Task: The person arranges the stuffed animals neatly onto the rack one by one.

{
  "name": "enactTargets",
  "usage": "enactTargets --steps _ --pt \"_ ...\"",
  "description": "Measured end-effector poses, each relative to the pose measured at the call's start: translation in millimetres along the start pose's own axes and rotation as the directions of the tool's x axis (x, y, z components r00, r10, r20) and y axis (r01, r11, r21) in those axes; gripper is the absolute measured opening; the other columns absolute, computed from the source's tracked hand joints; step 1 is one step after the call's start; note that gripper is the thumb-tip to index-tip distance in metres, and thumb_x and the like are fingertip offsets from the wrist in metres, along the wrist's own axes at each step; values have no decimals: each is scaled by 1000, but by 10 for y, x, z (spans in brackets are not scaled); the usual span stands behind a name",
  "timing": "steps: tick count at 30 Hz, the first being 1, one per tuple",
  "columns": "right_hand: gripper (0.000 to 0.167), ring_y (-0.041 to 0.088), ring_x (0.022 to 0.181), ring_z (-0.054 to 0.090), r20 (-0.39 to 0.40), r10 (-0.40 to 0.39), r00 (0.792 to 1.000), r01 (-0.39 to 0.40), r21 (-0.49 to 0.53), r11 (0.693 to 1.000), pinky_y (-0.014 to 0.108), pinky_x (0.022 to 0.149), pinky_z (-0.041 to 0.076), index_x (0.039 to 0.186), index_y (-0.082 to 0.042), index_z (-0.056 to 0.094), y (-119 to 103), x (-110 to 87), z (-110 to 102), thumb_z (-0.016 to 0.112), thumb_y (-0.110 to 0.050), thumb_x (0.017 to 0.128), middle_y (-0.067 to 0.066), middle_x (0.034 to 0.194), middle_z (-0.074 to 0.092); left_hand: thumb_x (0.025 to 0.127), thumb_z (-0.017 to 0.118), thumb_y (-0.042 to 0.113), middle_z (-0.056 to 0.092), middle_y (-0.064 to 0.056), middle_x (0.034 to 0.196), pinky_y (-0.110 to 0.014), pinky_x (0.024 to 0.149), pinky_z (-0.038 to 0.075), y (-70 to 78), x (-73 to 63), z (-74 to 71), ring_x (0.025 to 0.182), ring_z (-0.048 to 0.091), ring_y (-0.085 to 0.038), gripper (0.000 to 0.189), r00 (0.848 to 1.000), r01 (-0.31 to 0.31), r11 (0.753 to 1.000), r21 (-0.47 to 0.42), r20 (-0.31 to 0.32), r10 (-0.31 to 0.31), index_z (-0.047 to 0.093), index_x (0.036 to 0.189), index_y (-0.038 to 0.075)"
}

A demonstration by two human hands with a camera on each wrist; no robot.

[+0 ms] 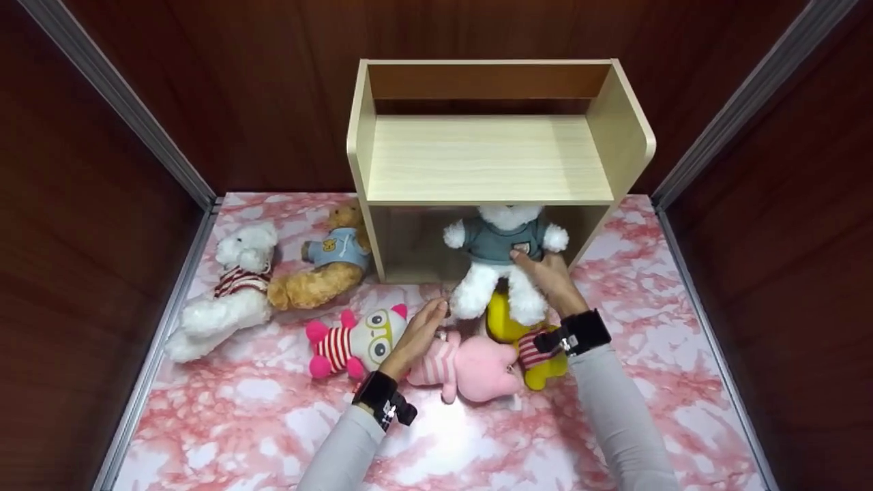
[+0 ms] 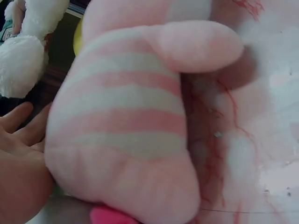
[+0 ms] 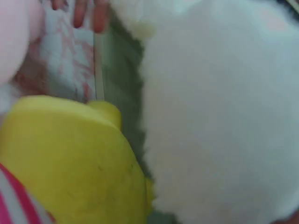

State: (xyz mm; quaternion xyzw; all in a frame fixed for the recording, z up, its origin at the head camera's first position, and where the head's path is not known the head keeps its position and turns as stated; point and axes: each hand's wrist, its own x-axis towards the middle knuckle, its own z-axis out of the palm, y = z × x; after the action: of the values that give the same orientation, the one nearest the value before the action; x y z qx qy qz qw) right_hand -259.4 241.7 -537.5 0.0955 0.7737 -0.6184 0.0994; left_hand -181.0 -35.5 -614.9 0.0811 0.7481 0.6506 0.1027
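the right hand (image 1: 554, 281) pinches one green-shirted bear (image 1: 494, 244), thumb on its shirt, partly inside the lower opening of one shelf (image 1: 487, 160). the left hand (image 1: 416, 339), fingers nearly straight, holds nothing beside one pink toy (image 1: 481, 368). four more lie about: one white bear (image 1: 232, 310), one brown bear (image 1: 337, 251), one spectacled toy (image 1: 360, 341), one yellow toy (image 1: 502, 319).

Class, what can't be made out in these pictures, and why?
Head: eyes of the held bear, hidden by the shelf board.
Head: print on its badge, too small.
Left wrist: most of the head of the pink toy, cut by the top edge.
Right wrist: fur detail, blurred.
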Motion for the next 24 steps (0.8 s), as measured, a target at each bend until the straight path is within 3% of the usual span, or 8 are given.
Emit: enactTargets --steps 3,7,10,17,20,24 --pt "83 29 131 47 -15 19 1000 -18 43 999 39 113 39 150 -1 46 7 97 -79 76 -52 92 19 146 50 112 45 33 65 -18 133 -49 110 44 -66 3 28 127 58 -35 45 1000 -18 1000 19 -24 19 58 141 1" --pt "91 34 147 34 -30 48 998 -45 106 993 46 123 26 159 -1 32 13 213 -152 75 -47 93 21 162 36 109 53 28 70 -16 125 -44 103 51 -147 22 79 118 64 -32 40 995 -94 988 125 -28 98 63 134 -1" --pt "84 32 146 36 -45 57 997 -49 161 986 43 123 27 157 0 35 20 314 -173 74 -41 96 20 161 37 107 54 29 72 -14 124 -41 100 54 -204 38 110 115 67 -30 39 991 -125 973 191 -19 132 65 131 -1" --pt "70 27 138 38 -100 85 991 -58 244 968 39 116 33 156 -3 38 37 557 -219 67 -36 101 16 160 38 106 56 33 72 -10 124 -40 97 55 -258 8 136 106 71 -26 37 993 -99 966 238 -36 111 69 129 7" --pt "72 24 142 34 -107 91 990 -65 230 971 36 114 33 160 -8 33 36 649 -259 64 -38 102 12 165 32 106 56 34 72 -10 124 -39 95 56 -273 -4 146 104 72 -26 37 993 -96 964 249 -45 111 69 128 7" --pt "72 25 144 32 -85 103 991 -89 153 984 34 99 38 163 -14 30 48 736 -303 59 -42 104 11 167 29 106 56 33 72 -11 122 -38 94 57 -286 -4 150 104 73 -26 36 990 -105 958 266 -62 126 70 127 7"
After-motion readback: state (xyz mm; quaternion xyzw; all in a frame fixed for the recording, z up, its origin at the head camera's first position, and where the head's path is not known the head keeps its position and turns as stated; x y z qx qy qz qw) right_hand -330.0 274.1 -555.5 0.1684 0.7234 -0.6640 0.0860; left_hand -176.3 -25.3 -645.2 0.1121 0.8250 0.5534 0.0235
